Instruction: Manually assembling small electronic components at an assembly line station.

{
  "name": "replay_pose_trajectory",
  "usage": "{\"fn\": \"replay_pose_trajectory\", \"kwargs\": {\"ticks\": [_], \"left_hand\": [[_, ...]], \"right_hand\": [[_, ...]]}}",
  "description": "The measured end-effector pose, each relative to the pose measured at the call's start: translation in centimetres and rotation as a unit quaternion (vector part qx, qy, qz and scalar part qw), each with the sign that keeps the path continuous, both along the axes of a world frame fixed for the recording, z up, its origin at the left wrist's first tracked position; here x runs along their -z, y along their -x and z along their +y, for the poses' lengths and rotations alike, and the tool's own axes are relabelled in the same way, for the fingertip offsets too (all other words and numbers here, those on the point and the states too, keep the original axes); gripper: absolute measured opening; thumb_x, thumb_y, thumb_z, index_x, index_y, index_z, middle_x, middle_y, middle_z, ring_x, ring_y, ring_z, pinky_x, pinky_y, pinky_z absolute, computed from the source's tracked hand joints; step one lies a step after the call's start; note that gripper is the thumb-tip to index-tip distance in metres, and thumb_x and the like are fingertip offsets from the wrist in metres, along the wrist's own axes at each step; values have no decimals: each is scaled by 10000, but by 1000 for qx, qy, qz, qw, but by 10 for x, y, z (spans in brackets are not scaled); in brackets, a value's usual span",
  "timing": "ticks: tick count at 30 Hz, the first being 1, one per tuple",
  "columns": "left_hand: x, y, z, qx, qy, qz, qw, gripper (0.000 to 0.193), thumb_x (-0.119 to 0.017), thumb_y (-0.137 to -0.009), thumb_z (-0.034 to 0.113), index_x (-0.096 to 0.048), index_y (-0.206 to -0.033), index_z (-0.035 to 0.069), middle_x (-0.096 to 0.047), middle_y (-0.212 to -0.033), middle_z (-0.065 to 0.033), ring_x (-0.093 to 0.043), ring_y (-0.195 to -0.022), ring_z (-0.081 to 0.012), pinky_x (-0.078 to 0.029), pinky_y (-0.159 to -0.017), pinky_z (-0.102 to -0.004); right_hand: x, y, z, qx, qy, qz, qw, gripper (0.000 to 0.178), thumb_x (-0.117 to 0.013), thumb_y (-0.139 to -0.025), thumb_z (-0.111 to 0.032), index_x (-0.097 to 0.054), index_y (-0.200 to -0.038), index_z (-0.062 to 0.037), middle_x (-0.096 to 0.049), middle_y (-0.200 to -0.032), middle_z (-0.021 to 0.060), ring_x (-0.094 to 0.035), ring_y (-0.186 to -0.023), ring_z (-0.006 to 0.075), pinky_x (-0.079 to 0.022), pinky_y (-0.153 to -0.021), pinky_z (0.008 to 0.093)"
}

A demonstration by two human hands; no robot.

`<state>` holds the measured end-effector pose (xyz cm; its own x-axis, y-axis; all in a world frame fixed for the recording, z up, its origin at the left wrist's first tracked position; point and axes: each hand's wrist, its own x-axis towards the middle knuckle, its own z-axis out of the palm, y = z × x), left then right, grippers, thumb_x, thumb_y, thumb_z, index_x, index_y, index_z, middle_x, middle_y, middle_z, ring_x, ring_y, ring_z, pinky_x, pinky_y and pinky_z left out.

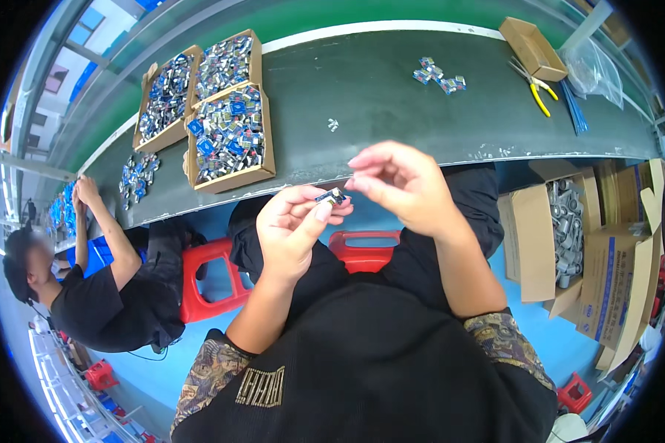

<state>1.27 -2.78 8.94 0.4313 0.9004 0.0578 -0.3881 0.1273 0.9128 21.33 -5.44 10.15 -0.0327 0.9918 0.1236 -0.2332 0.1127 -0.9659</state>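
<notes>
My left hand (292, 225) pinches a small circuit board (331, 197) between thumb and fingers, just in front of the bench edge. Dark and metallic parts show on the board, too small to make out. To its right, my right hand (406, 188) is raised with bent fingers, its thumb tip close beside the board. A gap shows between that thumb and the index finger, and I see nothing held there. On the bench beyond my hands lie a few tiny pale parts (333, 125) and a loose group of small blue boards (440, 76).
Cardboard trays (268, 159) full of small boards stand on the left of the dark bench (362, 88). Yellow-handled pliers (537, 92), blue strips (573, 109) and a cardboard box (524, 40) lie far right. A carton of grey parts (532, 247) stands below. A co-worker (111, 288) sits left.
</notes>
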Motion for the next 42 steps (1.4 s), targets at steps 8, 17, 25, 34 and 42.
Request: {"fn": "replay_pose_trajectory", "kwargs": {"ticks": [8, 17, 25, 34, 42], "left_hand": [[-2, -10, -16, -23, -107, 9, 994, 244, -660, -849, -57, -567, -1074, -63, -671, -1035, -209, -677, -954, -255, -565, -801, -323], [-8, -8, -23, -57, -196, 69, 976, 182, -682, -793, -106, -630, -959, -54, -682, -986, -211, -672, -898, -226, -548, -802, -314], [-4, -12, -24, -71, -172, 33, 982, 146, -675, -808, -105, -646, -948, -73, -690, -988, -199, -675, -881, -191, -549, -790, -290], [-3, -16, -22, -64, -193, 46, 978, 147, -687, -806, -82, -623, -933, -49, -688, -967, -209, -673, -874, -207, -546, -771, -293], [-2, -8, -18, -48, -169, 72, 982, 134, -675, -817, -86, -631, -939, -53, -688, -966, -190, -667, -863, -182, -538, -769, -277]], "right_hand": [[13, 15, -29, 36, 20, 252, 967, 122, -677, -869, -59, -641, -973, -8, -662, -1025, 141, -658, -929, 217, -530, -842, 347], [29, 28, -25, -24, 29, 331, 943, 134, -679, -862, -43, -653, -984, 7, -642, -1045, 96, -613, -949, 161, -495, -867, 295], [28, 27, -26, -7, 20, 323, 946, 138, -677, -859, -31, -652, -986, 16, -644, -1038, 101, -618, -938, 157, -498, -866, 297], [26, 21, -28, -9, 7, 317, 948, 122, -673, -864, -31, -655, -971, 25, -648, -1029, 116, -623, -931, 164, -504, -860, 297], [31, 27, -26, -12, 38, 274, 961, 75, -684, -860, -67, -646, -903, -18, -610, -1039, 119, -593, -974, 195, -492, -865, 332]]}}
